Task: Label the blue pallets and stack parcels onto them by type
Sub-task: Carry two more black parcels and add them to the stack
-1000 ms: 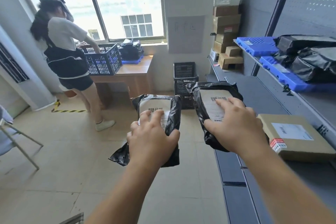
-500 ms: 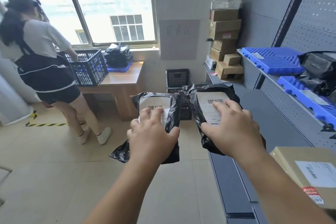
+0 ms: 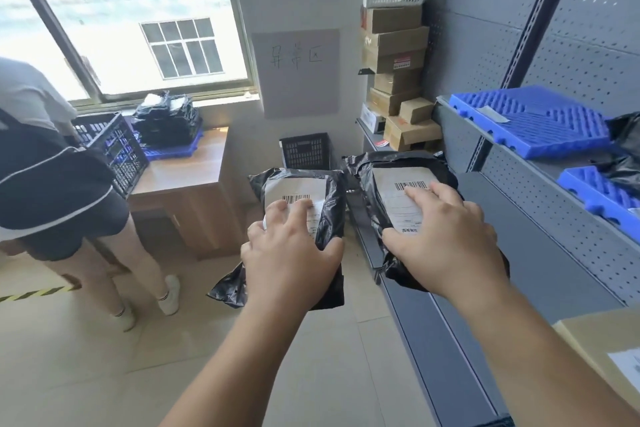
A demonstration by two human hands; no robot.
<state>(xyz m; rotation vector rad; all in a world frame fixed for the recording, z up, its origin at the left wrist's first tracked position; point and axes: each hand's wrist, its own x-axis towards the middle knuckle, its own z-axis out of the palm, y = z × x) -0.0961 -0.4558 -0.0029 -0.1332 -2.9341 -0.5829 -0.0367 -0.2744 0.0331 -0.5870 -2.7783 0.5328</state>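
Seen from above, the left hand (image 3: 292, 255) and right hand (image 3: 448, 248) are bare. So are both forearms, uncovered right to the frame's edge at about 6 and 5 o'clock. The fingernails look short and plain, though blur leaves that uncertain.

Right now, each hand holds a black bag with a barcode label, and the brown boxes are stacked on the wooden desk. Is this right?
No. In the head view the boxes stand stacked on the grey shelf, not on the desk. The rest holds: the left hand grips the left bag, the right hand the right bag, each with a barcode label.
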